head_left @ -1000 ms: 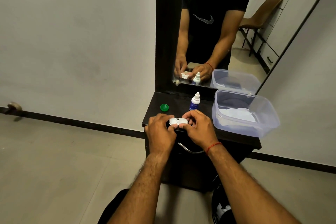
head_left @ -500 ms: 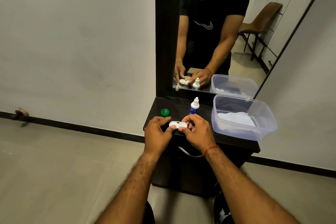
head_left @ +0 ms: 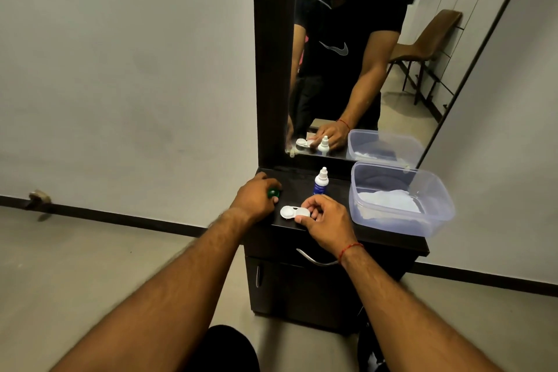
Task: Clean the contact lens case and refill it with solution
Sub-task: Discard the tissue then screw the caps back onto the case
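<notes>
Contact lens case (head_left: 291, 212) lies at the bench (head_left: 297, 183) front edge, long axis left-right. Right hand (head_left: 327, 217) pinches its right end. Left hand (head_left: 255, 198), the nearer to the free left end, curls over the green cap (head_left: 273, 193). Solution bottle (head_left: 320, 183) stands just behind.

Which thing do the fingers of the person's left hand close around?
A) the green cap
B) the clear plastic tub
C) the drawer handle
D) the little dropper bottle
A: the fingers of the left hand curl round the green cap, while the right hand pinches the white lens case and the dropper bottle stands untouched behind it.
</notes>
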